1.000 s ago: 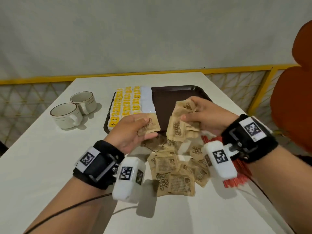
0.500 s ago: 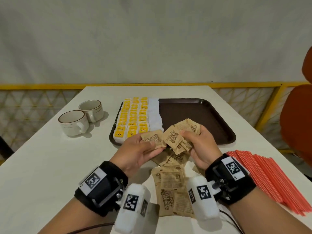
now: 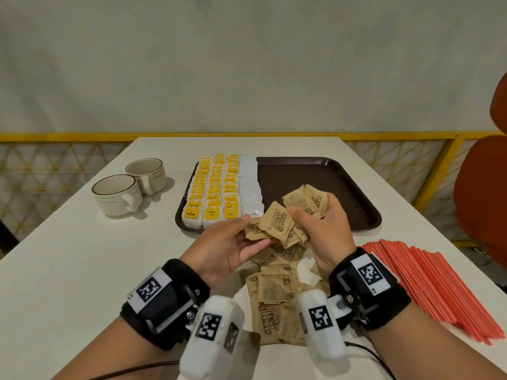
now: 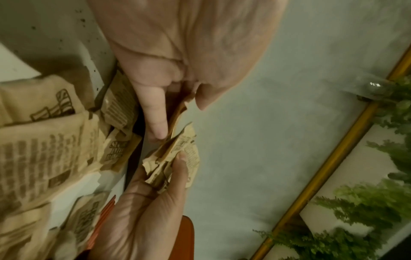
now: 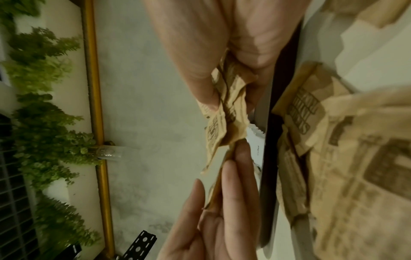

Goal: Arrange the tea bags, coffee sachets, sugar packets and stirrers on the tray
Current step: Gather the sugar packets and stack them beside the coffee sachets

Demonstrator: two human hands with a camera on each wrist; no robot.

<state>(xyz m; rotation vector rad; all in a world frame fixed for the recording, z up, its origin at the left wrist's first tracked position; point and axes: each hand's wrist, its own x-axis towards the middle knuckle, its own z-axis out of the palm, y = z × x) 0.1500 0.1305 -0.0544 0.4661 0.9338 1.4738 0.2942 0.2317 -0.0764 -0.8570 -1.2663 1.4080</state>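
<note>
left hand point(image 3: 227, 246): pinches one sugar packet point(image 3: 253, 229) just before the tray point(image 3: 365, 193) | right hand point(image 3: 325, 229): grips a bunch of packets point(image 3: 304, 201) over the tray's near edge | loose packets point(image 3: 277, 292): on table before the tray

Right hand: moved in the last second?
Yes. Right hand has shifted left against the stirrers: its wrist covered them before and is now clear. Its packets now meet the left hand.

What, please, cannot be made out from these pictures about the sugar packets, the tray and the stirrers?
- Sugar packets on the table: head view, both wrists cover part of the pile, so no count.
- Tray: both hands hide its near edge.
- Red stirrers: right forearm hides the near ends.
- Both wrist views: blurred print.
</note>
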